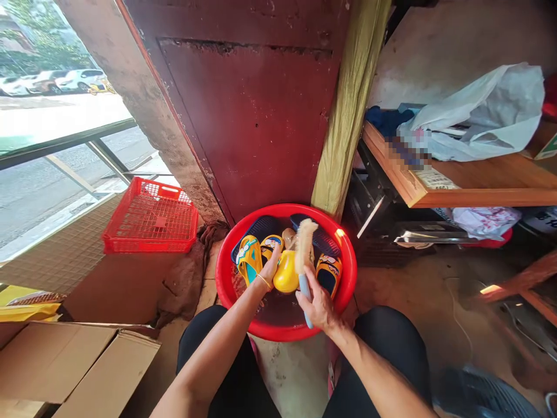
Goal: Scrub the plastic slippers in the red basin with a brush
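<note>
Within one round red plastic basin [282, 333], the left hand [268, 270] grips one glossy, rounded yellow shoe [286, 275] near the centre. The right hand [321, 304] clasps one pale-bristled brush with a light-blue handle [306, 247]. Three patterned yellow shoes [248, 259] lie at nine, eleven and three o'clock; two dark-blue ribbed slippers [263, 226], at eleven and one.

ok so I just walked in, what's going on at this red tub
The left hand holds a yellow shoe at the red tub, and the right hand grips a brush by its blue handle. Brush and shoe are close together; whether they touch is hard to tell. More shoes lie around in the tub, with dark water at the near side.
</note>
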A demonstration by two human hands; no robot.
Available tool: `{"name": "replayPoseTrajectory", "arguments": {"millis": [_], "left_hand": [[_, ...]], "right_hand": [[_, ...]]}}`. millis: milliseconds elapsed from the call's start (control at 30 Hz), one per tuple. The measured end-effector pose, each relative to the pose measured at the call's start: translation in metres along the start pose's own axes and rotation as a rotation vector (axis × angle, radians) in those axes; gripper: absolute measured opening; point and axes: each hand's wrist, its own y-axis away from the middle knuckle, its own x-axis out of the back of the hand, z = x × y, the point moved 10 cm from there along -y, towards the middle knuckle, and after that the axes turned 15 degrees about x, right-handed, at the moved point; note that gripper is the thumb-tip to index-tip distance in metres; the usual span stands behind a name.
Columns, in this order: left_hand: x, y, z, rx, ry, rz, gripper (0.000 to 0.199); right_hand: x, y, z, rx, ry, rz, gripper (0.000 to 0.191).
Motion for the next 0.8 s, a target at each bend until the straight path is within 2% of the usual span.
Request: {"name": "replayPoseTrajectory", "arguments": {"millis": [67,133,233,300,400,500,600,667,733,800], "left_hand": [[-0.004,0.004,0.000,0.004,-0.039,-0.014,0.039],[-0.005,0.007,-0.001,-0.011,-0.053,-0.006,0.039],[-0.008,0.009,-0.011,0.054,-0.082,-0.029,0.043],[-0.009,0.013,-0.015,0.089,-0.114,-0.046,0.044],[-0.011,0.018,-0.016,0.111,-0.102,-0.095,0.046],[-0.012,0.019,-0.018,0.155,-0.022,-0.138,0.051],[-0.003,0.017,-0.014,0.148,0.094,-0.102,0.051],[-0.005,0.019,-0.018,0.177,0.109,-0.139,0.051],[-0.011,0.022,-0.026,0.218,0.080,-0.212,0.050],[-0.015,0.025,-0.028,0.194,0.083,-0.248,0.047]], "right_hand": [[-0.006,0.003,-0.012,0.114,0.036,-0.055,0.067],[-0.003,0.000,-0.009,0.151,0.112,-0.087,0.062],[0.021,-0.012,0.023,0.053,0.287,-0.105,0.056],[0.042,-0.020,0.045,-0.026,0.362,-0.067,0.055],[0.064,-0.019,0.055,-0.073,0.387,0.031,0.056],[0.055,-0.010,0.029,0.020,0.348,0.033,0.055],[0.028,-0.001,0.001,0.150,0.274,-0.115,0.052],[0.024,-0.001,0.004,0.126,0.269,-0.152,0.050],[0.037,-0.006,0.022,0.023,0.293,-0.079,0.050],[0.052,-0.011,0.036,-0.039,0.294,0.034,0.052]]}}
